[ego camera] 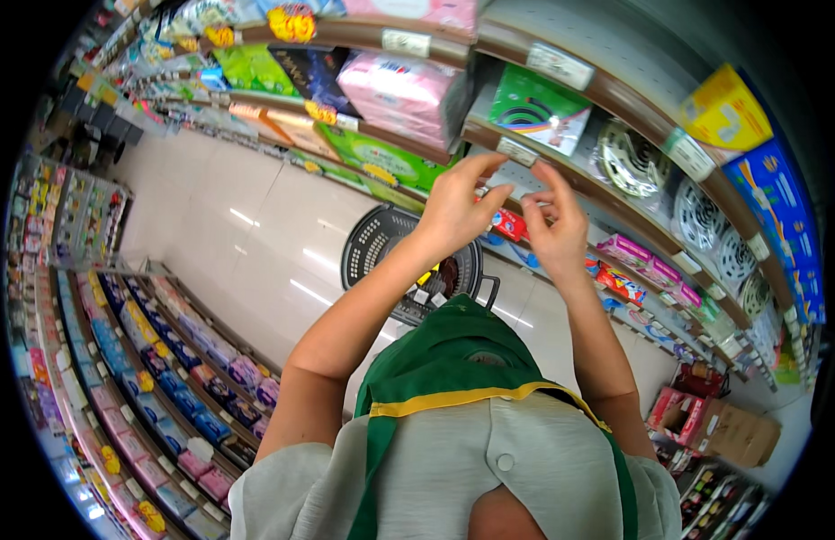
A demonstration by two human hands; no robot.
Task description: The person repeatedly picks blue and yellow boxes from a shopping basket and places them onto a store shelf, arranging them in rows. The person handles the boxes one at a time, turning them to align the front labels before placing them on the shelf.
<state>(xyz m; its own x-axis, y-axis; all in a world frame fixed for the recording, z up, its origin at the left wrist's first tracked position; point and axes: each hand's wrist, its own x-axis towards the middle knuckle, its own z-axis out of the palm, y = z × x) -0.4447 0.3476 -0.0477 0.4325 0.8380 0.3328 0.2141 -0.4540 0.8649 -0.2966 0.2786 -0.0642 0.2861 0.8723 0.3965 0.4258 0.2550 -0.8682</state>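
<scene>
A small white price label sits in the brown edge strip of a shelf in front of me. My left hand is at the label's left end, its index fingertip at the strip and its thumb apart below. At the label's right end is my right hand, with the index finger raised to the strip and the other fingers curled. Whether the fingertips press on the label is hard to tell. Just above it, a green packet with a picture of black coils, probably mosquito coils, lies on the shelf.
A dark plastic shopping basket with items inside stands on the floor below my arms. Pink tissue packs and round metal coil holders share the shelving. Cardboard boxes lie at right; another stocked shelf runs along the left.
</scene>
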